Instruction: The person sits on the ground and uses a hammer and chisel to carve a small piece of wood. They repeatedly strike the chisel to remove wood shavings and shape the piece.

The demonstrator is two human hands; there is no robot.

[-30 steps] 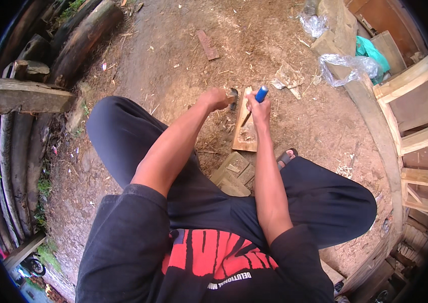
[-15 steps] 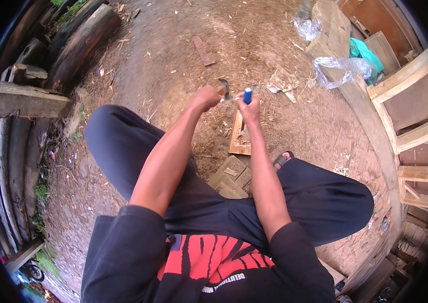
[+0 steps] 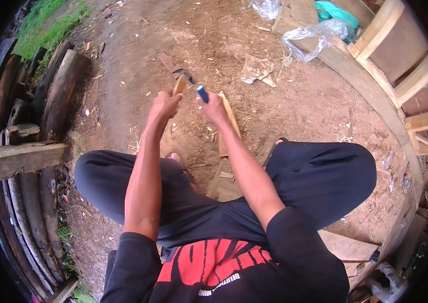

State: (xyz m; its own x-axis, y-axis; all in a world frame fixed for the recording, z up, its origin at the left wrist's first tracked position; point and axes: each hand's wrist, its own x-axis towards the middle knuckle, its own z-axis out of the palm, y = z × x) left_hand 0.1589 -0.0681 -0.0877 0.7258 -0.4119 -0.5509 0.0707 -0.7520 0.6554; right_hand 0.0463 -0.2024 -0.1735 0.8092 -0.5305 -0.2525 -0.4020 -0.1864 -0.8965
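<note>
Near the upper middle of the frame, the left hand [image 3: 163,107] has its fingers clamped around the wooden handle of a hammer [image 3: 179,85], whose dark metal head lies just beside the end of a blue-handled tool [image 3: 202,94]. The right hand [image 3: 213,108] has its fingers closed around that blue handle, which leans up and to the left; the tool's lower part is hidden. Behind the right hand and forearm, a light wooden board [image 3: 231,116] lies at the centre of the frame, partly covered. Below it, between the bent legs in dark trousers [image 3: 325,182], a wood block [image 3: 224,189] rests on the dirt ground [image 3: 123,101]. Clear plastic [image 3: 302,41] lies at upper right, and dark logs [image 3: 62,93] line the left.
</note>
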